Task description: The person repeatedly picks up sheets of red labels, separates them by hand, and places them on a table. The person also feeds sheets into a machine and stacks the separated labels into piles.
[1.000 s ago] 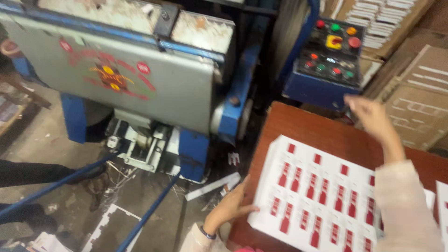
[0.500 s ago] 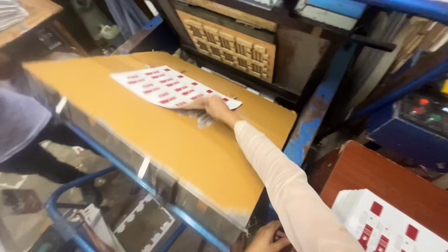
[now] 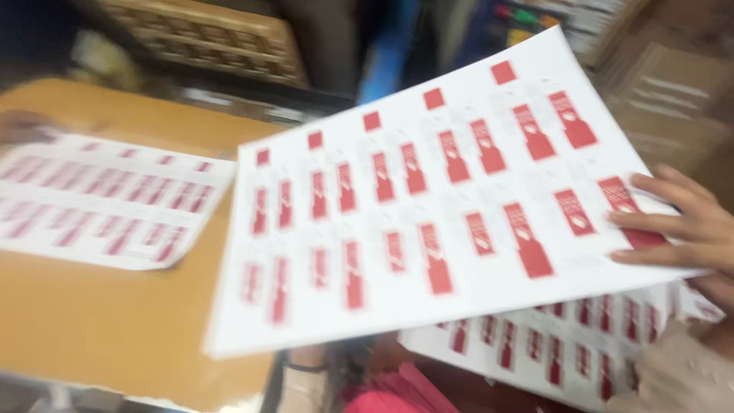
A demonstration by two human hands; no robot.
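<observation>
My right hand point(image 3: 680, 229) grips the right edge of a large white sheet point(image 3: 428, 222) printed with rows of red shapes, fingers spread on top. The sheet hangs tilted in the air, over the gap between a machine and a stack of similar sheets point(image 3: 566, 352). Of my left arm only the wrist point(image 3: 302, 378), with a dark band, shows under the sheet's lower edge; the hand itself is hidden. Another printed sheet point(image 3: 99, 203) lies flat on the machine's yellow-brown board point(image 3: 115, 321) at the left.
A wooden cutting form point(image 3: 206, 34) stands behind the board. A blurred hand point(image 3: 19, 126), possibly another person's, rests at the far left. A control panel with coloured buttons point(image 3: 527, 15) and cardboard boxes point(image 3: 665, 84) are at the top right.
The hand that reached out to the sheet on the board has pulled back. A fresh sheet has been lifted off the stack and now fills the middle of the view.
</observation>
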